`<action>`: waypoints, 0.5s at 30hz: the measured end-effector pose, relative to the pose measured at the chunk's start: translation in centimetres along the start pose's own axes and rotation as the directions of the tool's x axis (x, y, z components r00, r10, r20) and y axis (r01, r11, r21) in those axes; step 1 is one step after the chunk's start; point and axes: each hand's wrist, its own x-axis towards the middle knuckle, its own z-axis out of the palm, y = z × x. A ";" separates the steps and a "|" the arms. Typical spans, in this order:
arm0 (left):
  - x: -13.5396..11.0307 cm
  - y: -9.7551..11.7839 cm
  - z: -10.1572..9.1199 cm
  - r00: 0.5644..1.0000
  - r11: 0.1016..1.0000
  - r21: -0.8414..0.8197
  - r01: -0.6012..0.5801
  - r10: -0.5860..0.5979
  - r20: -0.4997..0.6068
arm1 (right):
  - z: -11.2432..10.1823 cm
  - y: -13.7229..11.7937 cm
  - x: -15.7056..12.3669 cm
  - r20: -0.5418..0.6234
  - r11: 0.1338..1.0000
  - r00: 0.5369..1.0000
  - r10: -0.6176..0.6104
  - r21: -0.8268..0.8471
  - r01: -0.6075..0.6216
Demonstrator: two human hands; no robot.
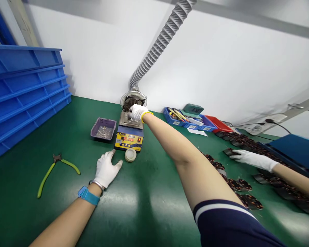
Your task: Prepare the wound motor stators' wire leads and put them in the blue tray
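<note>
Solder pot, as it appears to be, stands on the green tabletop with its red digits lit, so a burn looks like the chief danger. The right hand is right over the pot's top, fingers bent down towards the metal plate; I cannot tell whether they pinch anything or touch the plate. A slip there could bring the glove against hot metal, and the bare right arm, reaching in from the pot's right, has no cover against splashes. The left hand, thumb and forefinger spread apart with nothing between them, rests in front of the pot, slightly to its left. Its thumb is near the round container just before the pot's front panel, so a careless sweep could knock that over or shove it into the pot. Left of the pot, a purple tray holds small pale bits, which a bump from the left forearm could scatter. Cutters lie farther left and nearer the wearer, handles splayed, where a sleeve or strap could snag. Well to the pot's right, a co-worker's gloved hand touches one of the dark parts; elbows might collide if both arms swing inward.
</note>
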 end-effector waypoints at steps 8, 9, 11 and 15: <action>0.0 -0.1 0.1 1.000 1.000 -0.002 -0.009 0.009 -0.005 | -1.1 2.0 0.1 0.087 0.995 0.993 -0.082 -0.053 0.087; 0.0 -0.1 0.1 1.000 1.000 -0.003 -0.010 0.010 -0.005 | -1.1 2.2 0.1 0.094 0.994 0.992 -0.084 -0.059 0.090; 0.0 -0.1 0.1 1.000 1.000 -0.003 -0.010 0.010 -0.006 | -1.1 2.6 -0.1 0.106 0.993 0.991 -0.087 -0.066 0.094; 0.0 -0.2 0.2 1.000 1.000 -0.004 -0.010 0.010 -0.006 | -1.1 3.2 -0.4 0.122 0.994 0.990 -0.077 -0.065 0.086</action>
